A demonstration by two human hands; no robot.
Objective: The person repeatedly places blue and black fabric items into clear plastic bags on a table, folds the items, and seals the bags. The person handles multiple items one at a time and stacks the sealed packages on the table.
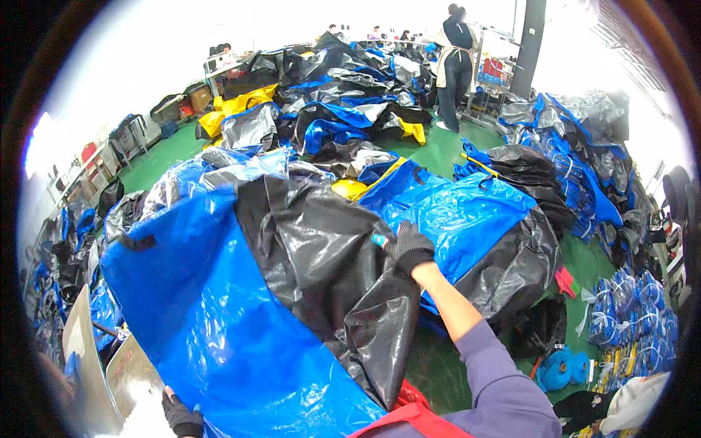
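Plastic sheet (212, 292), blue and black, is lying spread across the foreground, its lower left edge just beside the gloved left hand (181, 417), whose grip is not showing clearly enough to tell. The gloved right hand (410, 250) is clasping a small blue-tipped item (378, 239) over the black part (314, 248). Handling it well is probably calling for keeping the sheet taut and the item's tip clear of its surface

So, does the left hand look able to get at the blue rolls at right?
Probably not: the left hand is at the lower left, with the blue-and-black sheet and the right arm between it and the rolls.
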